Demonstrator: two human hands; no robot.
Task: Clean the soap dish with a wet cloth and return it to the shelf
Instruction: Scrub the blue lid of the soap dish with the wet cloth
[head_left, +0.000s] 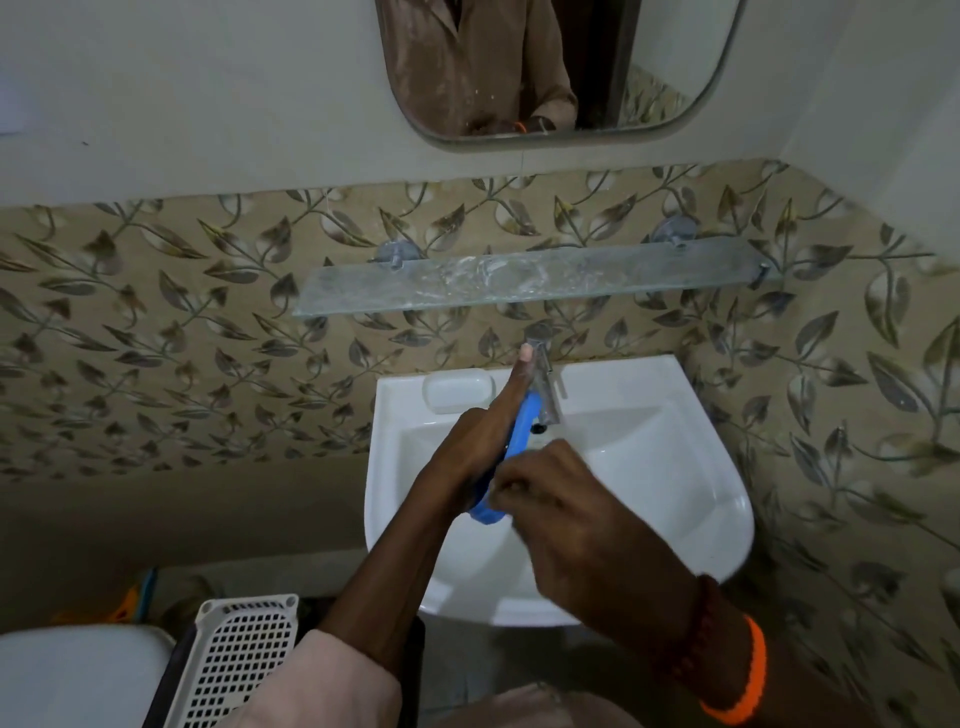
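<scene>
Bright blue plastic soap dish (519, 431) above a glossy white ceramic sink (675, 467); beige wall tiles (182, 332) patterned with grey-brown leafy vines; neon orange wristband (748, 680); white perforated plastic basket (244, 660)

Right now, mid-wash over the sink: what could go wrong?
1. The blue dish stands on edge between the left hand and right hand; wet, it may slip into the sink.
2. The left forefinger lies close beside the tap; a knock seems possible.
3. The shelf looks smeared and could re-soil the dish.
</scene>
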